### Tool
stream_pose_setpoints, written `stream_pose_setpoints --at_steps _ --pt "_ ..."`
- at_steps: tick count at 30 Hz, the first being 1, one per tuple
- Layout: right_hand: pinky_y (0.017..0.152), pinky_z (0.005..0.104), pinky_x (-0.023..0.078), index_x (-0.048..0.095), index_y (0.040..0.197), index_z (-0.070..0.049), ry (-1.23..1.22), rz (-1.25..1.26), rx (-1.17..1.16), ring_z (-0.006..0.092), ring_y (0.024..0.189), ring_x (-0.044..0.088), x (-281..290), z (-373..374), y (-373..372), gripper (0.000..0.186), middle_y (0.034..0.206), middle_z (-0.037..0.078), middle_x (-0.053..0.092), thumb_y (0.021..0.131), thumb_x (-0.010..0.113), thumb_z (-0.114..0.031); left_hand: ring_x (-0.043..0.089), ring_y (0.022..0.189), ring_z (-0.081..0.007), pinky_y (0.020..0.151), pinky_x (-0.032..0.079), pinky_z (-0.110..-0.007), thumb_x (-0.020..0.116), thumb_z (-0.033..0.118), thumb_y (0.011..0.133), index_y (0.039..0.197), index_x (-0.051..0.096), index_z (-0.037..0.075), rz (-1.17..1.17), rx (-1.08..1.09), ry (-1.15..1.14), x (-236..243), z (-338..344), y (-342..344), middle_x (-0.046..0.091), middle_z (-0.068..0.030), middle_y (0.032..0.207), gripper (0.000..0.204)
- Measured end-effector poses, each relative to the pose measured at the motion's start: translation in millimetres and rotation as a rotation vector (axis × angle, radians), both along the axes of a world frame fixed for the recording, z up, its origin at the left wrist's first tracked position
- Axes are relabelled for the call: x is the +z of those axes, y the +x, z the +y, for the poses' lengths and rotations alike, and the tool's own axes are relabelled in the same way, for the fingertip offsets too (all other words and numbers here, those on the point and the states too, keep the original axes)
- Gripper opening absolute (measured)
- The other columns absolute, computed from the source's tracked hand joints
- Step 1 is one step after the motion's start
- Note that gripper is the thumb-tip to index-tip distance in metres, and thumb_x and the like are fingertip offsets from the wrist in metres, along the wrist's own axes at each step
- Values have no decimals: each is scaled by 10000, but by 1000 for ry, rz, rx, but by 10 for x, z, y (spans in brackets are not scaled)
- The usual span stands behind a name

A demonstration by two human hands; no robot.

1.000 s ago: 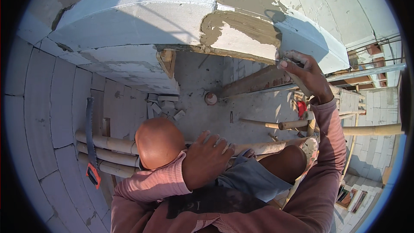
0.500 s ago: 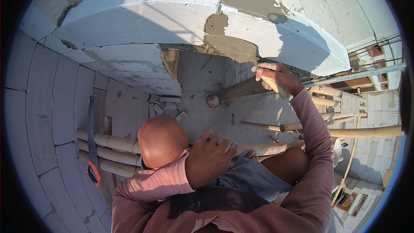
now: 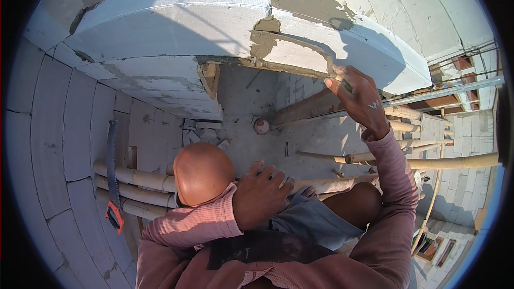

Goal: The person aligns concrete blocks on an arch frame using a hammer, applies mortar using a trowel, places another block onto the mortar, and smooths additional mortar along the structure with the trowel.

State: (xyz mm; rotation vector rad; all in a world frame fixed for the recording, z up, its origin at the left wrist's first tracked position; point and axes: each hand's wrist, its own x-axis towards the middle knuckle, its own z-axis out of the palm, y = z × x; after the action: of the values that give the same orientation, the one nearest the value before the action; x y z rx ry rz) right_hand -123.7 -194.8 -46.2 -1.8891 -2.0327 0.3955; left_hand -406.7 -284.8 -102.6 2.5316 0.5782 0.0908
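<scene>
Our right hand (image 3: pixel 360 97) is closed around the handle of a trowel (image 3: pixel 338 78) at the lower edge of the white block beam (image 3: pixel 209 29), where grey mortar (image 3: pixel 262 46) smears the face. On our side of the beam, our left hand (image 3: pixel 262 195) lies loosely spread just beside our left knee (image 3: pixel 202 174). Toward the beam's left end, nearer us, a red-handled saw (image 3: pixel 112 166) stands by bamboo poles (image 3: pixel 145 178).
</scene>
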Motion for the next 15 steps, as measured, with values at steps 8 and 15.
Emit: stream_pose_setpoints --at_steps 8,15 --pt "737 412 510 645 1074 62 288 84 27 372 803 658 -97 -169 1 343 925 199 659 904 727 -225 605 1127 -282 1035 441 -498 738 322 786 1219 623 68 -30 20 39 -50 -28 -28 632 -120 1136 515" --pt "945 451 517 661 1179 13 77 -68 185 424 1141 618 -905 -83 79 388 1174 212 678 926 685 -280 614 1071 -277 1021 446 -483 698 305 828 1207 620 59 -62 11 33 -83 -54 28 633 -127 1113 458"
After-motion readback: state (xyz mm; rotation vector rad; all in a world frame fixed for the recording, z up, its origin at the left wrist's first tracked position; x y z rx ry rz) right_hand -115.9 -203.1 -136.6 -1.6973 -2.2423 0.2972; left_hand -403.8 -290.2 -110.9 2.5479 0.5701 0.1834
